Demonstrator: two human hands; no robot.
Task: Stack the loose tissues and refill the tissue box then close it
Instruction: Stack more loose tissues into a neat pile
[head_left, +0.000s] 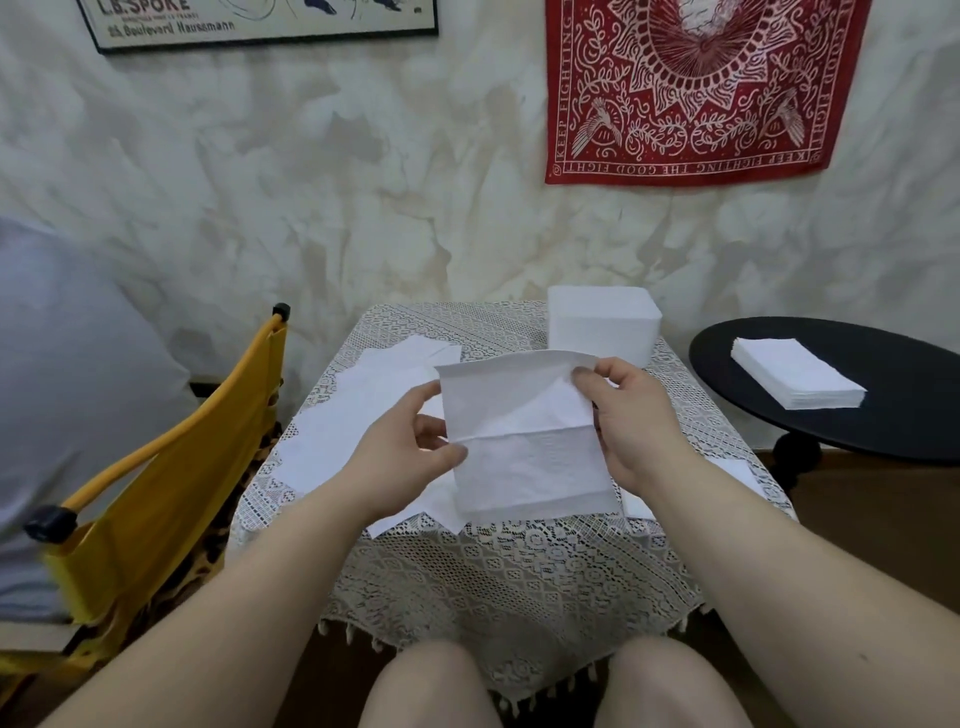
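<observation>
Tissue (524, 441) held up over the table's (519, 571) middle, left hand (410, 452) and right hand (634, 415) pinching its side edges; loose sheets (353, 415) remain unstacked (box (602, 330) waits at far edge), refilling and closing ahead.

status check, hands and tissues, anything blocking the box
Left hand and right hand pinch one tissue. Loose tissues on table. White box behind, unobstructed.
</observation>
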